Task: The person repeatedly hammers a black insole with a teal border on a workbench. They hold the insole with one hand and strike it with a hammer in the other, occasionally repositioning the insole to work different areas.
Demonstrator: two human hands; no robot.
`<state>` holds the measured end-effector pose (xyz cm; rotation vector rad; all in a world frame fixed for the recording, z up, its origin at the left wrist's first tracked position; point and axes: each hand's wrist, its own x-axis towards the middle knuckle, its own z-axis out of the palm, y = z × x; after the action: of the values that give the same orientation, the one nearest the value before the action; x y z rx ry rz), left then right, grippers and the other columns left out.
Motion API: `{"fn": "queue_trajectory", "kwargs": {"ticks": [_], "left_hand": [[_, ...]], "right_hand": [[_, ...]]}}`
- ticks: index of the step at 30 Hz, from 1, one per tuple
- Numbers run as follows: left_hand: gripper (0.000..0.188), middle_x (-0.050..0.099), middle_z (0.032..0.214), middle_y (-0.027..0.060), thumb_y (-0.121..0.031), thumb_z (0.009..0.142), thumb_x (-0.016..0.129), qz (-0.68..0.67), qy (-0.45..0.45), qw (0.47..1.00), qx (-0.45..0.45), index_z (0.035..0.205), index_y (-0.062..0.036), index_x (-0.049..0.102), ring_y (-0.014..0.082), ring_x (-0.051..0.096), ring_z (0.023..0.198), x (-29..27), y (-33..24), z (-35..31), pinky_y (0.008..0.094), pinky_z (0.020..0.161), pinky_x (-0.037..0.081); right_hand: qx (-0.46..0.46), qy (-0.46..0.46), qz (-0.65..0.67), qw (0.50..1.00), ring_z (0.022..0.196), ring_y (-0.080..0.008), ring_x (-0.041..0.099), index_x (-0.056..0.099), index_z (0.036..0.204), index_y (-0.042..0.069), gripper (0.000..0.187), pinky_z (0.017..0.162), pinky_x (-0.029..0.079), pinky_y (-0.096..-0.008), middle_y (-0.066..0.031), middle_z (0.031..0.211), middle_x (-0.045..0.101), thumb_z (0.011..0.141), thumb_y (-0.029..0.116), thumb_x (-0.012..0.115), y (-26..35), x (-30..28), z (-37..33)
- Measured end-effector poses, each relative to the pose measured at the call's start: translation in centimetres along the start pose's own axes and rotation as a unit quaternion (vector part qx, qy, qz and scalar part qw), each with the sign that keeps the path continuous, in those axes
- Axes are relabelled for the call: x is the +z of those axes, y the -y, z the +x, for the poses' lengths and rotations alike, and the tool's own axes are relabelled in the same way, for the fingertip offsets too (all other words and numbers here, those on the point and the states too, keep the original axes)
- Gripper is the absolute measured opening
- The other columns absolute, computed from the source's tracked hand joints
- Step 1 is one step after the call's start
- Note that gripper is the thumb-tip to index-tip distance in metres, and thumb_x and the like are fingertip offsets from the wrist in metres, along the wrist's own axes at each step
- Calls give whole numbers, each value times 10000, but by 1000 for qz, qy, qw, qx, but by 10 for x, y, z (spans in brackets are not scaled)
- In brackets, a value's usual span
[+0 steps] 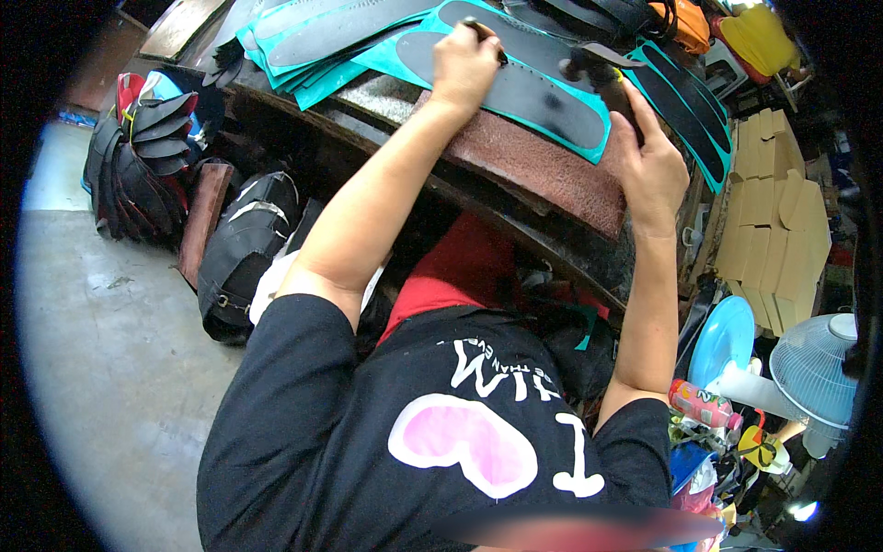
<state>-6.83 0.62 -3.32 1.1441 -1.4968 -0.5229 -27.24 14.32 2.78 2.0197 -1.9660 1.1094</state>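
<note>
My left hand (466, 69) is closed round a short dark rod-shaped tool (480, 30), held over a black sole-shaped piece (543, 99) that is bordered by a teal sheet. The fist hides the tool's lower end. In my right hand (653, 179) is a hammer (607, 87), its dark head raised just right of the sole-shaped piece and its handle partly covered by my fingers. Beneath the teal sheet lies a rough reddish-brown slab (533, 170) at the near edge of the workbench (377, 97).
More teal sheets with black sole shapes (340, 41) are stacked on the left, and others (685, 110) lie at right. Dark curved pieces (147, 161) hang in a bundle beside the bench. Tan cartons (773, 221) and a white fan (814, 363) stand at right.
</note>
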Motion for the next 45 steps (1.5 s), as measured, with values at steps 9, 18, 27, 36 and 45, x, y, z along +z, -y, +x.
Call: {"fn": "queue_trajectory", "kwargs": {"ticks": [9, 18, 27, 36, 45], "left_hand": [[175, 699, 781, 184, -153, 873, 681, 62, 79, 986, 129, 971, -13, 645, 301, 712, 712, -6, -3, 4, 366, 669, 570], [124, 711, 803, 165, -105, 887, 656, -139, 26, 987, -75, 911, 15, 636, 218, 725, 707, 6, -4, -2, 315, 645, 588], [135, 687, 772, 188, -142, 865, 676, 116, 45, 971, 203, 955, -55, 628, 336, 700, 741, 9, -11, -8, 404, 682, 558], [146, 712, 765, 116, -123, 886, 683, -147, 73, 985, -61, 924, 15, 654, 165, 723, 695, 14, 0, -1, 309, 637, 583], [99, 675, 777, 209, -125, 865, 647, 169, 89, 942, 277, 849, -27, 642, 369, 681, 747, 21, -26, -15, 416, 684, 554]], "right_hand": [[-99, -153, 215, 959, 784, -95, 609, 605, 1342, 185, 409, 680, 495, -240, -59, 1023, 702, 939, 205, 672, 18, -47, 19], [-21, -21, 1, 1000, 785, -324, 691, 600, 1318, 342, 402, 662, 529, -372, -112, 943, 720, 934, 458, 613, -5, -12, -2], [-84, -146, 231, 958, 748, -120, 580, 604, 1343, 220, 396, 618, 478, -244, -38, 909, 660, 949, 213, 653, 16, -34, 12], [86, 5, 69, 994, 744, -162, 667, 606, 1329, 323, 404, 696, 519, -303, -94, 1023, 726, 939, 426, 634, -16, -39, 1], [-149, -151, 92, 973, 932, -275, 709, 612, 1317, 290, 391, 765, 546, -344, -117, 1172, 683, 935, 359, 651, 28, -31, 13]]}}
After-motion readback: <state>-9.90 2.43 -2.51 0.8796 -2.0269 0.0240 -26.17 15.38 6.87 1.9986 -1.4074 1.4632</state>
